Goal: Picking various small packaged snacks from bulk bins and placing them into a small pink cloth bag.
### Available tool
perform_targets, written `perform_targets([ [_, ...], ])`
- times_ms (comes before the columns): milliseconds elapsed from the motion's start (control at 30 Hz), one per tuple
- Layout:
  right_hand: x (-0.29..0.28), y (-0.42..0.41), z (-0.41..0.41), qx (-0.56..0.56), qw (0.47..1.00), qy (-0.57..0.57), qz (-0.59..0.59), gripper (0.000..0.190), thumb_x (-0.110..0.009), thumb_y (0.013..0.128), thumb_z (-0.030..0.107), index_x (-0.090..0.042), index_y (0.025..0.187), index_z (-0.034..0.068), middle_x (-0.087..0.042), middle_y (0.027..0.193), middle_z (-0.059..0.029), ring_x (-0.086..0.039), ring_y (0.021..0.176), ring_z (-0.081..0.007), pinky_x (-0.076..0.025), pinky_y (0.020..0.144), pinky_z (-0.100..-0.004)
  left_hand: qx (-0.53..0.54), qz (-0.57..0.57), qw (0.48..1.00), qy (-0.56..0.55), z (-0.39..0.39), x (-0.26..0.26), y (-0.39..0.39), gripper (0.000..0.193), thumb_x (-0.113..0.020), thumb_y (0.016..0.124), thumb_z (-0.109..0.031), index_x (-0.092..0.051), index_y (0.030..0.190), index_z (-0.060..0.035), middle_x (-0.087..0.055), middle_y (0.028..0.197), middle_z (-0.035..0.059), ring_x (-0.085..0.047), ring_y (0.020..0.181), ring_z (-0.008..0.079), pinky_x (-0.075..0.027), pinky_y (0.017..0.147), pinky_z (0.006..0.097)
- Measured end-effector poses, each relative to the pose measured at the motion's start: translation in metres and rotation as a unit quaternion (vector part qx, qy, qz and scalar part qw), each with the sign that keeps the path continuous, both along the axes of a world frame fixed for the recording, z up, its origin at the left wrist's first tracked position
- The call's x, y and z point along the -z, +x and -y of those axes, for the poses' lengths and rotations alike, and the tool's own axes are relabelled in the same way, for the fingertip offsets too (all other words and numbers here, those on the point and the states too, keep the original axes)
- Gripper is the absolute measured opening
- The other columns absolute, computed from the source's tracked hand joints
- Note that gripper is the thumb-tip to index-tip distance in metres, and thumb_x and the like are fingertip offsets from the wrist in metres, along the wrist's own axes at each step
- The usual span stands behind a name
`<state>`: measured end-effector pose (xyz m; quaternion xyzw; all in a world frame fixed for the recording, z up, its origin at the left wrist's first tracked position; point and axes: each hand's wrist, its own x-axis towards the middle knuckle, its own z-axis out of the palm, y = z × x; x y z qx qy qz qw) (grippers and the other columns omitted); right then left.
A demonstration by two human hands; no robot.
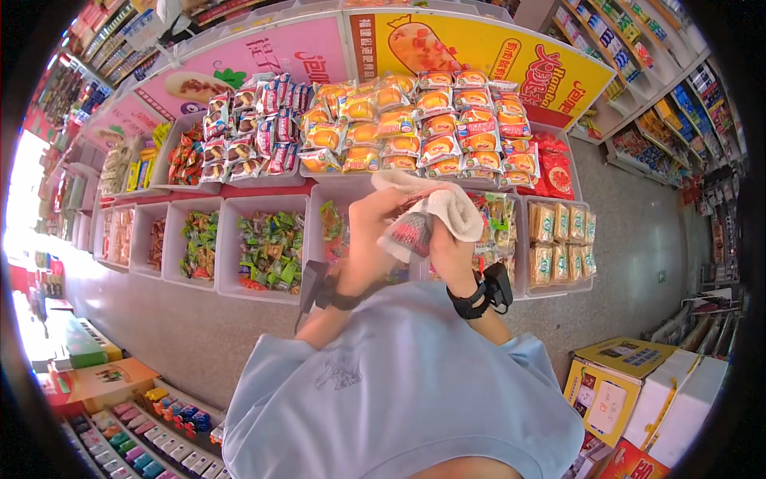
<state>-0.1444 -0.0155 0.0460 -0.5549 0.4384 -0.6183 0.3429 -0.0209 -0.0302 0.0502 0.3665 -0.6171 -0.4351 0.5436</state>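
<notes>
Both my hands hold a folded cream cloth (458,212) with a grey and red patterned part, raised over the front row of snack bins. My left hand (374,224) grips its left side. My right hand (449,251) grips it from the right, fingers partly hidden by the folds. Behind the cloth, packaged buns (440,149) stand in stacked rows. Beneath my hands, a clear plastic bin (320,194) of wrapped snacks is partly covered from view.
Bins of green-wrapped snacks (272,251) stand at left, and a bin of packaged biscuits (559,245) at right. Printed boards rise behind the display. Yellow cartons (625,359) sit at lower right, a shelf of small bottles (179,413) at lower left.
</notes>
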Motion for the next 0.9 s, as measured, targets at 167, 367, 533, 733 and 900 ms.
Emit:
perform_targets([
  [167,0.015,-0.011,-0.006,0.083,0.995,-0.034,-0.054,0.014,-0.047,0.089,0.005,-0.058,0.090,-0.003,-0.061,0.087,-0.0083,-0.057,0.081,-0.0141,-0.045,0.073,-0.0263,0.010,0.004,1.000,0.015,-0.007,0.001,-0.010,0.016,-0.064,0.078,-0.002,-0.064,0.093,0.0034,-0.063,0.077,0.0059,-0.059,0.067,0.0105,-0.048,0.062,0.0231],
  [367,-0.029,-0.084,-0.021,-0.081,0.995,-0.054,-0.004,0.023,-0.053,0.086,0.019,-0.060,0.080,-0.002,-0.060,0.078,-0.0080,-0.057,0.069,-0.0171,-0.044,0.061,-0.0276,-0.014,-0.179,0.970,0.165,-0.009,-0.011,-0.007,0.015,-0.054,0.092,-0.012,-0.057,0.098,0.0017,-0.062,0.074,0.0060,-0.058,0.054,0.0090,-0.047,0.048,0.0213],
  [533,-0.167,-0.087,-0.033,-0.391,0.916,0.080,0.037,0.031,-0.059,0.080,0.013,-0.053,0.104,-0.006,-0.057,0.100,-0.0115,-0.057,0.090,-0.0176,-0.048,0.078,-0.0287,0.020,-0.176,0.955,0.237,0.025,0.038,-0.009,0.017,-0.052,0.093,-0.016,-0.055,0.093,0.0014,-0.060,0.079,0.0061,-0.063,0.064,0.0135,-0.049,0.052,0.0240],
  [733,-0.179,-0.133,-0.070,-0.224,0.875,0.174,-0.392,0.043,-0.054,0.082,0.004,-0.044,0.121,-0.008,-0.052,0.117,-0.0122,-0.054,0.105,-0.0155,-0.045,0.084,-0.0201,0.173,-0.127,0.920,0.329,0.029,0.128,-0.066,0.015,-0.055,0.091,-0.011,-0.054,0.099,0.0017,-0.060,0.089,0.0070,-0.065,0.075,0.0163,-0.051,0.058,0.0236],
  [900,-0.173,-0.132,-0.083,-0.147,0.893,0.308,-0.295,0.041,-0.054,0.082,0.005,-0.046,0.120,-0.008,-0.052,0.116,-0.0120,-0.055,0.102,-0.0149,-0.045,0.083,-0.0199,0.246,-0.109,0.889,0.372,0.042,0.174,-0.114,0.018,-0.057,0.089,-0.009,-0.053,0.101,0.0041,-0.059,0.095,0.0087,-0.066,0.081,0.0185,-0.053,0.066,0.0244],
])
